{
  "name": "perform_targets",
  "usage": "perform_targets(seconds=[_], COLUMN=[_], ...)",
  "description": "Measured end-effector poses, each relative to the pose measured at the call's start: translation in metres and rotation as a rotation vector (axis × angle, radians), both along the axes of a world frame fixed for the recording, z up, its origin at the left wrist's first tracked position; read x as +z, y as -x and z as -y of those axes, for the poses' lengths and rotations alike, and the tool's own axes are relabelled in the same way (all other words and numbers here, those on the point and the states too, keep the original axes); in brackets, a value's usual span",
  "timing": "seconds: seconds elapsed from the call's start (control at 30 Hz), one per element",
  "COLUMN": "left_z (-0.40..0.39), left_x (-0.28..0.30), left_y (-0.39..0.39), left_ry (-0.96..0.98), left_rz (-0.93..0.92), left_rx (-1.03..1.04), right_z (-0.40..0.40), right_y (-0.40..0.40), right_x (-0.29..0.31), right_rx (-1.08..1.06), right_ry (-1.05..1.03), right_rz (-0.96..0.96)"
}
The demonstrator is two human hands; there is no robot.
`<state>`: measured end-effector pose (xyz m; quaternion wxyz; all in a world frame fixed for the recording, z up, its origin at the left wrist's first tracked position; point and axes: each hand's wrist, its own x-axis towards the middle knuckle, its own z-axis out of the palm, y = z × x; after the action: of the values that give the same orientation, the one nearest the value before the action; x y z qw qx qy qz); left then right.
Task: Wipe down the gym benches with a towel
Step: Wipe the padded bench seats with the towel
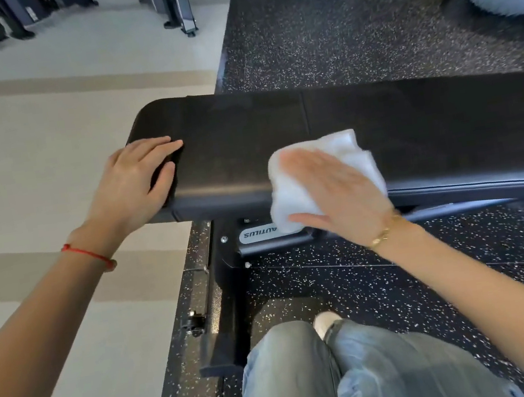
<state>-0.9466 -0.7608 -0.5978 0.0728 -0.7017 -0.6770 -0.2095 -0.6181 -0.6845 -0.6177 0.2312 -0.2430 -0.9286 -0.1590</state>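
- The towel (pixel 324 169), soft and light, is pressed flat under the right hand (pixel 336 187), fingers straight.
- The bench (pixel 411 123), likely heavy, is steadied by the left hand (pixel 136 179), fingers relaxed, holding nothing.

- Bright, even indoor light; shadows soft and faint
- Dull sheen along near edge of bench pad (pixel 343 113)
- Right hand (pixel 330 188) and towel (pixel 341 147) smeared by motion blur (left hand (pixel 136 179) sharp)
- Wide-angle bending at frame edges; top right corner blurred
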Motion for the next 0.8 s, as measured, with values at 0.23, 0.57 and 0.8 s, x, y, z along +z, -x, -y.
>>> perform_targets(seconds=[0.23, 0.57, 0.8], left_z=[-0.002, -0.001, -0.003], left_x=[-0.011, -0.016, -0.016], left_y=[0.0, 0.003, 0.0], left_ry=[-0.045, -0.053, -0.056], left_rz=[0.033, 0.046, 0.031], left_rx=[0.016, 0.017, 0.033], right_z=[0.006, 0.007, 0.019], right_y=[0.044, 0.032, 0.122], right_x=[-0.006, -0.015, -0.018], right_rx=[-0.112, -0.037, -0.07], right_ry=[-0.176, -0.212, -0.174], right_rz=[0.129, 0.076, 0.024])
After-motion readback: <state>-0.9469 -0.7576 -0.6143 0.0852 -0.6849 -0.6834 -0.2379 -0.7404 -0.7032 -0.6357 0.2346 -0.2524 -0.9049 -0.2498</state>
